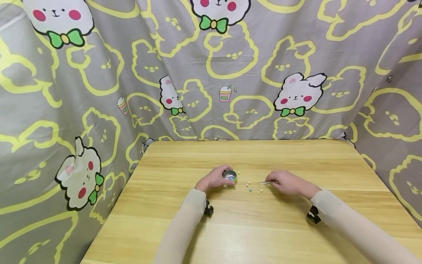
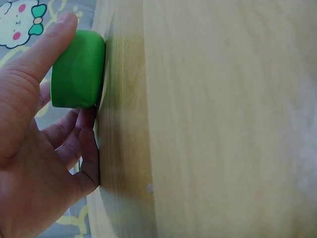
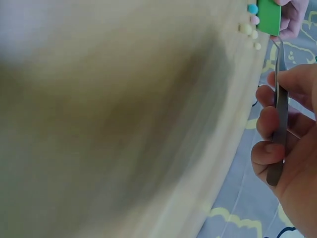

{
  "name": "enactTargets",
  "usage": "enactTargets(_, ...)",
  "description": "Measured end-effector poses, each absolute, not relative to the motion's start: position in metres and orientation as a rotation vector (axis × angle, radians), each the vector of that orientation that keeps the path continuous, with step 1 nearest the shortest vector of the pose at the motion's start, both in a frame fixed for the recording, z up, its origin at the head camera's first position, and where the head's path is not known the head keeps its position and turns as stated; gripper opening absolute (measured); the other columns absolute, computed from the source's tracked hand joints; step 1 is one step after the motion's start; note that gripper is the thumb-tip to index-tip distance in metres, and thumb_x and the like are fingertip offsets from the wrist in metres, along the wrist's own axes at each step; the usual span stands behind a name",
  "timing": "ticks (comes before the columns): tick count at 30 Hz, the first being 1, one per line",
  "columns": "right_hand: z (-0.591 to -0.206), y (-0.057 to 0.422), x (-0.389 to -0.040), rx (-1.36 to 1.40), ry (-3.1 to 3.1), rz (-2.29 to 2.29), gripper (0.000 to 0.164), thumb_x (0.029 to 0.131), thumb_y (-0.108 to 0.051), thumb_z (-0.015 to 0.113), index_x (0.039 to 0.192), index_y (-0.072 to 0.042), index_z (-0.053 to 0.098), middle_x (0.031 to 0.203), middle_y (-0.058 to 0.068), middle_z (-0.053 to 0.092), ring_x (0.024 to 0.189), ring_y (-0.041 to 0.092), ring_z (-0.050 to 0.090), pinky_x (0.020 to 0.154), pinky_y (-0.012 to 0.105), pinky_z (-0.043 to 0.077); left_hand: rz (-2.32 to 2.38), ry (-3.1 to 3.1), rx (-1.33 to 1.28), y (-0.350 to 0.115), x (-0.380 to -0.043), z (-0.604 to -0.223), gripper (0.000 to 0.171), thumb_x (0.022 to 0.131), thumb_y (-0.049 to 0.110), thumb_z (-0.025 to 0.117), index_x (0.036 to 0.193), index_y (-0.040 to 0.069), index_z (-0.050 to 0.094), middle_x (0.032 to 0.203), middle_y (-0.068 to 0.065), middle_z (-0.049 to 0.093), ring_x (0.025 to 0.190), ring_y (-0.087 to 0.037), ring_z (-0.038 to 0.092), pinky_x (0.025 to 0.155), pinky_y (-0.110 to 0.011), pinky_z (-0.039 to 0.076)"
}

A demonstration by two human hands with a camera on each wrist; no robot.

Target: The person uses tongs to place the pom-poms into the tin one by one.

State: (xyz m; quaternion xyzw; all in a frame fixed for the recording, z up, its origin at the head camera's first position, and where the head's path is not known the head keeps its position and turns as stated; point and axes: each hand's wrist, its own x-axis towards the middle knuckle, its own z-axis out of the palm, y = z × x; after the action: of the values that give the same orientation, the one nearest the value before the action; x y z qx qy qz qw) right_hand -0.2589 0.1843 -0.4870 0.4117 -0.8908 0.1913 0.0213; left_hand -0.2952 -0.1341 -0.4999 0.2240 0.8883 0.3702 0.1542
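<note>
My left hand (image 1: 215, 177) grips a small green tin (image 2: 78, 72) that stands on the table, thumb on one side and fingers on the other. From above, the tin's open top shows a silvery inside; what lies in it is too small to tell. My right hand (image 1: 288, 183) pinches metal tweezers (image 3: 281, 114), whose tips point left toward the tin. Between the hands lie several small balls: a blue ball (image 1: 250, 190), a pink ball (image 1: 247, 185) and pale yellow ones, such as the yellow ball (image 1: 261, 190). No ball is visible between the tweezers' tips.
The wooden table (image 1: 263, 227) stretches around both hands. A grey patterned curtain (image 1: 244, 121) hangs behind its far edge and along both sides. A yellow ball (image 1: 239, 172) lies apart from the others, close to the tin. Black devices (image 1: 314, 215) are strapped at both wrists.
</note>
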Motion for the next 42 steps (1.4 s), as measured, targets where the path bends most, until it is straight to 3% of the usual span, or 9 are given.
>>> enactTargets(14,-0.496,0.196,-0.250,1.246,-2.826,0.557,0.013,0.094,-0.013,0.057,0.100,-0.013,0.068,0.093,-0.001,0.063,0.085,0.011,0.060,0.073,0.035,0.050,1.074,2.535,0.659,-0.134,-0.297,-0.500,0.052,0.076,0.030,0.080,0.120,0.015,0.057,0.111,-0.001,0.059,0.101,-0.016,0.054,0.088,-0.032,0.043)
enactTargets(42,-0.503,0.195,-0.259,1.285,-2.757,0.583,0.014,0.094,-0.009,0.057,0.103,-0.013,0.067,0.094,-0.005,0.061,0.086,0.011,0.059,0.074,0.034,0.050,1.062,2.540,0.649,-0.133,-0.296,-0.500,0.052,0.077,0.029,0.080,0.121,0.016,0.056,0.109,0.001,0.059,0.098,-0.015,0.054,0.087,-0.032,0.043)
